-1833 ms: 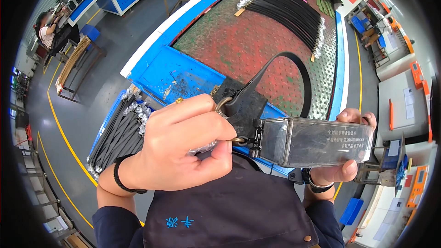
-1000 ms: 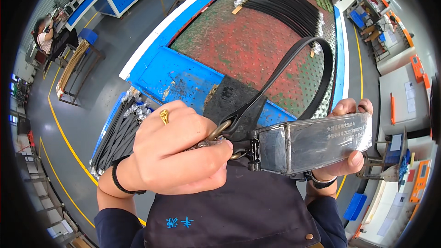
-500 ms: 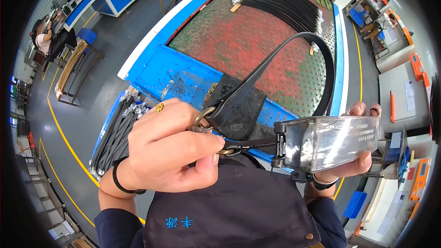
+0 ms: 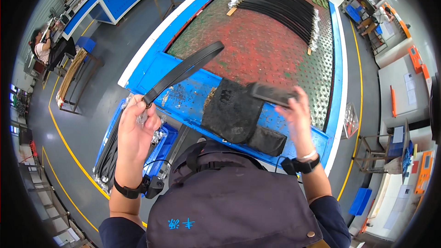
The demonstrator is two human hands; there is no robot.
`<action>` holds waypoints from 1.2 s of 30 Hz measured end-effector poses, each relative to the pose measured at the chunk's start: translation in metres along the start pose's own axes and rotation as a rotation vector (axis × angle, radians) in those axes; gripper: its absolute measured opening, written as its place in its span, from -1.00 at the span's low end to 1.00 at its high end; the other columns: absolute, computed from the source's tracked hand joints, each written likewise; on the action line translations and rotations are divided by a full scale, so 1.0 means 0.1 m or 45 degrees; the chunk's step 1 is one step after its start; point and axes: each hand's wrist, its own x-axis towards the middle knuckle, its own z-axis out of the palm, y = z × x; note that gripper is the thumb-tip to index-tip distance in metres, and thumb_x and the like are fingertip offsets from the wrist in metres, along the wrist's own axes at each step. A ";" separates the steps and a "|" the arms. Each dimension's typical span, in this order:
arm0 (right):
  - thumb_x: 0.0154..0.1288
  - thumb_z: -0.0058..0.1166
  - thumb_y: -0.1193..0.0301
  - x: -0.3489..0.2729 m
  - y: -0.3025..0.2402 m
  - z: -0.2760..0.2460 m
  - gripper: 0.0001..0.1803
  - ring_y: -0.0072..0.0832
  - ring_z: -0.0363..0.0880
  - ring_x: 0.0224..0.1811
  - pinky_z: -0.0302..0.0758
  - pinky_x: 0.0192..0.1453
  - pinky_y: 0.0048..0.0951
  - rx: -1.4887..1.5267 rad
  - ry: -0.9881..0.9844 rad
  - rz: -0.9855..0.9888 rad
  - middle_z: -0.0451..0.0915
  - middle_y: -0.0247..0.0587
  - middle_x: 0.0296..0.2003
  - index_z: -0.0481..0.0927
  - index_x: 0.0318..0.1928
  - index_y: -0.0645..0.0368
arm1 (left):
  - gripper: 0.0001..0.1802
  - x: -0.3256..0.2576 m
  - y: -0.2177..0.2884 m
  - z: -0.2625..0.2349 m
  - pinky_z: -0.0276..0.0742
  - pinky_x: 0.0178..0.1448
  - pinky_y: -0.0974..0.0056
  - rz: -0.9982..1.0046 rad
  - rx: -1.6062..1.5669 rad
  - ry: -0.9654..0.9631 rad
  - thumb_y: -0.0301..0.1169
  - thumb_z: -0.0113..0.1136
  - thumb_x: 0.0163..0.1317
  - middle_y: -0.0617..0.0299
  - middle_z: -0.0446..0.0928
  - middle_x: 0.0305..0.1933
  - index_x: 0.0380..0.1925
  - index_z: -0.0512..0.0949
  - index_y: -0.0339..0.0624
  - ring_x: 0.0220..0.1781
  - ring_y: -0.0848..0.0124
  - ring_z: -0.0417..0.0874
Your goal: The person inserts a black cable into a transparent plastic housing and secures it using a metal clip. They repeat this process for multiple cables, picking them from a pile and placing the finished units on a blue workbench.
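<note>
A black strap (image 4: 183, 71) rises to the upper right from my left hand (image 4: 138, 126), with its far end bent over in the air. My left fingers are closed on its lower end, where a bit of clear wrap shows; the metal fitting there is mostly hidden. On the right, my right hand (image 4: 297, 118) has its thumb and fingers at the near end of a dark box-shaped tool (image 4: 273, 94). Motion blurs both. The tool is over the edge of a black mat (image 4: 229, 110), and I cannot tell whether it touches down.
A blue-edged machine bed (image 4: 183, 94) lies ahead, with a row of black straps (image 4: 278, 11) across it. A black block (image 4: 267, 140) sits beside the mat. More wrapped straps fill a blue bin (image 4: 163, 144) at lower left. A person (image 4: 43, 48) sits far left.
My hands have moved apart. The strap, looped across to the right before, now hangs from my left hand alone, farther left. My right hand has carried the tool forward to the mat.
</note>
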 end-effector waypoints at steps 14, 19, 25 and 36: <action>0.09 0.12 0.43 -0.17 0.48 -0.26 -0.65 -0.11 0.32 0.07 0.25 0.17 -0.15 -1.620 -0.182 -0.838 0.38 -0.06 0.00 0.51 -0.05 0.16 | -0.85 -0.18 -0.14 0.17 0.16 -0.42 0.44 0.614 0.469 0.065 -0.49 0.05 0.15 0.28 0.31 -0.48 -0.40 0.27 -0.16 -0.54 0.57 0.27; 0.06 0.13 0.27 -0.72 0.65 -0.28 -0.70 -0.10 -0.06 0.37 -0.10 0.32 0.19 -2.057 -0.681 -0.616 0.24 -0.18 0.24 0.61 -0.17 0.06 | -0.87 -0.25 -0.27 0.20 0.29 -0.24 0.48 0.783 0.840 -0.005 -0.56 0.13 0.05 0.18 0.40 -0.31 -0.42 0.38 -0.24 -0.36 0.52 0.37; 0.08 0.12 0.24 -0.66 -0.14 0.11 -0.72 -0.05 0.00 0.36 -0.19 0.36 0.13 -1.817 -0.548 -0.794 0.30 -0.17 0.21 0.65 -0.18 0.00 | -0.80 -0.20 -0.23 0.54 0.41 -0.40 0.34 1.127 1.166 -0.338 -0.61 0.26 -0.13 0.06 0.49 -0.46 -0.46 0.47 -0.25 -0.49 0.30 0.49; -0.01 -0.02 0.01 -0.83 -0.90 0.81 -0.52 -0.04 -0.03 0.34 -0.27 0.37 0.16 -1.664 -0.583 -1.780 0.28 -0.28 0.19 0.61 -0.05 -0.19 | -0.64 -0.23 -0.18 0.79 0.32 -0.56 0.31 1.626 1.306 -0.638 -0.60 0.29 -0.30 0.25 0.36 -0.47 -0.37 0.51 -0.16 -0.58 0.36 0.42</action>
